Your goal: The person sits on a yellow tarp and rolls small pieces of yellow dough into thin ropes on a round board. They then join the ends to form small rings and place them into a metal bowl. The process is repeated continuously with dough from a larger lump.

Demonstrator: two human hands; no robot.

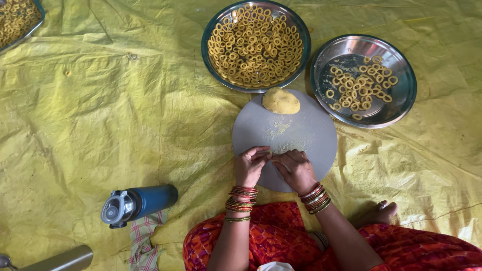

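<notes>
While both hands work low on the board, the scene reads as follows:

Left hand [249, 166]: knuckles up on the near part of the round grey board [311, 131], fingers [259, 152] curled in, tips meeting the other hand's.
Right hand [297, 169]: same pose, mirrored; fingers [284, 159] bent and closed toward the left hand.
Held item: probably a small bit of dough pinched between the fingertips, but it is hidden, so I cannot tell its shape.
Wrists: stacks of red, gold and green bangles [241, 199] on both.
Dough lump [281, 101]: yellow, rounded, on the far edge of the board, well apart from the hands.
Board surface: faint yellow smears between the lump and the hands.
Full tray [255, 10]: round steel, just beyond the board, packed with small fried-coloured dough rings [255, 46].
Second tray [396, 103]: round steel, to the right of the first, near the board's right edge, holding a loose scatter of rings, mostly bare metal.
Third tray [15, 20]: top left corner, cut off by the frame, also full of rings.
Floor cover: wrinkled yellow plastic sheet [100, 110] under everything.
Bottle [138, 203]: blue, grey flip cap, lying on its side to the left of the person's knee, partly on a checked cloth [143, 241].
Person: seated cross-legged, red patterned garment [281, 236], bare foot [379, 213] showing at right.
</notes>
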